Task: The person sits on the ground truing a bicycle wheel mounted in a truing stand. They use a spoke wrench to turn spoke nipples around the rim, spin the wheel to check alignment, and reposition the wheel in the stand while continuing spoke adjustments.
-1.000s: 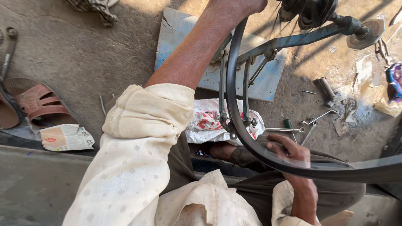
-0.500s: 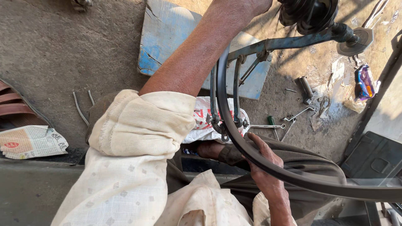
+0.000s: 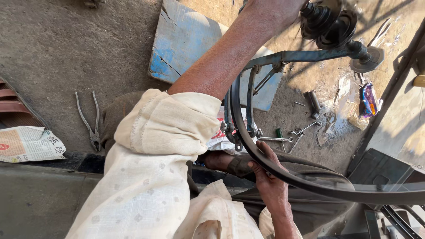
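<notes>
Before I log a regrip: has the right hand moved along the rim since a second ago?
No: the right hand still grips the rim just below the spanner on the ground.

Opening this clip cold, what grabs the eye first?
The dark curved rim sweeping across the lower right, gripped from below by the right hand. Then the left arm in a cream sleeve reaching up toward the hub at top, over a blue board on the ground.

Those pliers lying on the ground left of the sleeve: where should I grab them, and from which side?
Take the pliers by the two long handles, coming straight down from above. They lie flat with the handles splayed apart toward the top of the view and the jaws pointing toward the person, so closing the handles together gives the firmest hold.
</notes>
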The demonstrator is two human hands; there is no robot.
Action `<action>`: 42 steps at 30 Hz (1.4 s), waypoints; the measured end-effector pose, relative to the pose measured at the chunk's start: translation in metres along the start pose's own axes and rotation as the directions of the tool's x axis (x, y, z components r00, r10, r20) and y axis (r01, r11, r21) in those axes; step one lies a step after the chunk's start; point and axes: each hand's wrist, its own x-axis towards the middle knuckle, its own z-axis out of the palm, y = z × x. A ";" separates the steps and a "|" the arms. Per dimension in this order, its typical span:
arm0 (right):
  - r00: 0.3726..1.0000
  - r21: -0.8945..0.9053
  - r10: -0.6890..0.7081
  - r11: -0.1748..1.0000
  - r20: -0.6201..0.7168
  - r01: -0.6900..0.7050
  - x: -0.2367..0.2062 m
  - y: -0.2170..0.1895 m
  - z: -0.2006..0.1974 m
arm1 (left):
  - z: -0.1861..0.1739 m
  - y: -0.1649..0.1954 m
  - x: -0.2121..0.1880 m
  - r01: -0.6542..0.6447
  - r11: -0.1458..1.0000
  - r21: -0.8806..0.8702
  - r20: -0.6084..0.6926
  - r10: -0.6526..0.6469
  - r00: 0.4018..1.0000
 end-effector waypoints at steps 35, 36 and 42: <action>0.950 0.227 -0.229 0.934 -0.211 0.276 0.062 0.185 0.057 | -0.127 0.173 -0.223 -0.207 0.641 -0.739 -0.417 -0.193 0.888; 0.956 0.244 -0.220 0.933 -0.197 0.265 0.069 0.186 0.058 | -0.124 0.187 -0.233 -0.225 0.653 -0.724 -0.436 -0.180 0.882; 0.984 0.300 -0.126 0.941 -0.125 0.159 0.095 0.168 0.059 | -0.113 0.226 -0.247 -0.253 0.872 -0.419 -0.585 -0.047 0.810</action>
